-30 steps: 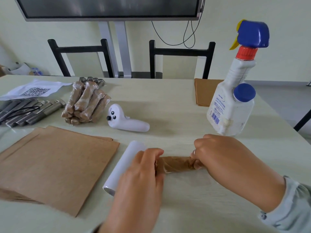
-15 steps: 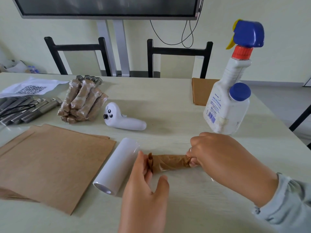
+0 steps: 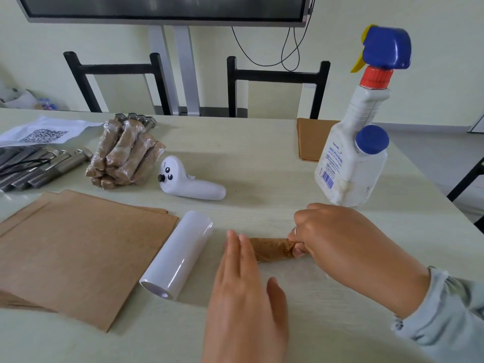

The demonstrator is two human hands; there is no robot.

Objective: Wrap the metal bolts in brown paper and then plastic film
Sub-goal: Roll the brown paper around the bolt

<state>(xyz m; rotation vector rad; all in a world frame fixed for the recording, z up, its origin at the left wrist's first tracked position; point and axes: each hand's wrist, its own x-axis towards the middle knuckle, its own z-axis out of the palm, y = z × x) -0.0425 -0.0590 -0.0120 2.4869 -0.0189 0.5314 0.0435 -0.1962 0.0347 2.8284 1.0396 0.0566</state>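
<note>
A bolt wrapped in brown paper [image 3: 269, 249] lies across the table in front of me. My right hand [image 3: 337, 244] pinches its twisted right end. My left hand [image 3: 243, 286] is flat with straight fingers, its fingertips over the bundle's left end. A white roll of plastic film [image 3: 178, 258] lies just left of that hand. Sheets of brown paper [image 3: 78, 252] are stacked at the left. Several bare metal bolts [image 3: 39, 166] lie at the far left, and a pile of wrapped bolts [image 3: 125, 153] sits beside them.
A white hand controller [image 3: 191, 183] lies behind the film roll. A white spray bottle [image 3: 356, 142] with a blue trigger stands at the right, with more brown paper [image 3: 309, 137] behind it. A QR-code sheet [image 3: 44, 132] lies far left. Two black chairs stand beyond the table.
My left hand let go of the bundle's left end and opened flat. My right hand kept its hold on the right end.
</note>
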